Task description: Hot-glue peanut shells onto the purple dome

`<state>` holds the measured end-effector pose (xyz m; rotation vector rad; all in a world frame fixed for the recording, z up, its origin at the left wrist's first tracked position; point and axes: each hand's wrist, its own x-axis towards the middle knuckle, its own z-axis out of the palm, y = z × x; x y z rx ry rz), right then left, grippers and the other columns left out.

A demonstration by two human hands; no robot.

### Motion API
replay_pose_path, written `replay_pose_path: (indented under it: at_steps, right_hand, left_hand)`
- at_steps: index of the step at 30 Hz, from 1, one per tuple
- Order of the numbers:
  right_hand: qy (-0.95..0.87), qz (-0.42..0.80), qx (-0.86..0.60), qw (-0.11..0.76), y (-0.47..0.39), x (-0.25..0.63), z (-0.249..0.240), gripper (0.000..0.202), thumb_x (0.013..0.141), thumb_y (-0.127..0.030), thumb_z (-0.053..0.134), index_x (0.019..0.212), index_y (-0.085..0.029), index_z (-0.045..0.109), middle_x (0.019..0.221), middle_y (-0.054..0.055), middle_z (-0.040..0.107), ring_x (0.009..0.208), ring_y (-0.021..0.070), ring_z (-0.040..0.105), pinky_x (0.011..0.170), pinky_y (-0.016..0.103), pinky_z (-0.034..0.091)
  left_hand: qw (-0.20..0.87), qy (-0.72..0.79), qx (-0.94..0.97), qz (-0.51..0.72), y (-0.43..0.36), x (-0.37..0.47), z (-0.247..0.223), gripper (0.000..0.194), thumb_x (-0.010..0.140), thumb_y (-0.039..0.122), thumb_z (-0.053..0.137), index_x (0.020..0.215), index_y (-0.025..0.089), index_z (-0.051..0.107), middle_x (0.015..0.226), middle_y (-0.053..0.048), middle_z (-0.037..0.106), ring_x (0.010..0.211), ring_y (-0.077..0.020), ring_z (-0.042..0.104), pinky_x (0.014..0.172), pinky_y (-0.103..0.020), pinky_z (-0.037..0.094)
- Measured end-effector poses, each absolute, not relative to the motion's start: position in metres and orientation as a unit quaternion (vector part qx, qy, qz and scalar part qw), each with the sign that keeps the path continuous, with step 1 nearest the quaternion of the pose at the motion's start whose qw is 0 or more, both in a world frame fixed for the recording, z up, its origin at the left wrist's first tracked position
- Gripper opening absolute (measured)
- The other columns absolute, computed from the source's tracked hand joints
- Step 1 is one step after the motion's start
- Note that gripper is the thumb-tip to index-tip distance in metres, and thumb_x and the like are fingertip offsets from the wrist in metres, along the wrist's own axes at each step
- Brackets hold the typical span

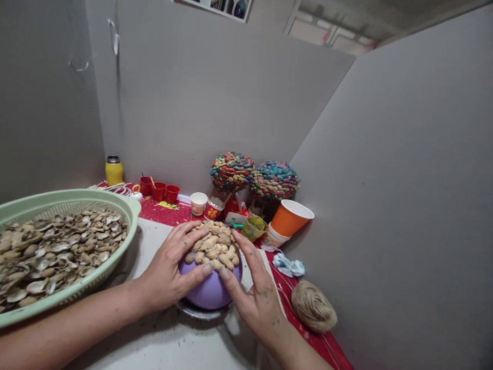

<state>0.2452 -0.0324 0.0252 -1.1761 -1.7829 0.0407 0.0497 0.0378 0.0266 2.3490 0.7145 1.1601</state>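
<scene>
A smooth purple upturned bowl (210, 291) is in front of me, its upper part covered in whole peanuts (215, 248) packed close together. Under it is a round dish (204, 313), of which only the front rim shows. My left hand (174, 264) curves around the left side, fingers over the peanuts and thumb on their front edge. From the right, my right hand (254, 290) cups the other side, its thumb also at the front edge near the left one. The bowl is held between both hands; some fingertips are hidden behind the peanuts.
A green strainer basket (133, 226) full of shells stands left. Behind are a yellow bottle (114, 172), red cups (158, 192), paper cups (198, 203), two colourful balls (232, 172) and an orange bucket (289, 218). A twine ball (314, 307) lies right. Grey partitions (200, 97) enclose the table.
</scene>
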Motion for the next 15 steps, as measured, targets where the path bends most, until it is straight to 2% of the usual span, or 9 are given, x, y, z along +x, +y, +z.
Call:
replay_pose_path:
  at_steps: [7,15]
  right_hand:
    - [-0.730,0.015,-0.468,0.498,-0.0298,0.2427,0.0255,0.051,0.097,-0.028,0.054,0.145,-0.029,0.036,0.144,0.006,0.043,0.133,0.0260,0.039,0.112,0.047,0.033]
    - [-0.734,0.026,-0.469,0.490,-0.0325,0.2451,0.0246,0.052,0.097,-0.033,0.055,0.145,-0.030,0.036,0.145,0.006,0.043,0.133,0.0264,0.038,0.112,0.048,0.032]
  left_hand:
    - [0.210,0.257,0.840,0.428,0.0373,0.0503,0.0264,0.053,0.090,0.040,0.059,0.139,0.027,0.043,0.146,-0.009,0.041,0.136,-0.0263,0.037,0.114,-0.049,0.031]
    - [0.216,0.244,0.845,0.425,0.0392,0.0475,0.0253,0.052,0.092,0.040,0.056,0.140,0.028,0.042,0.147,-0.008,0.041,0.137,-0.0270,0.036,0.114,-0.049,0.031]
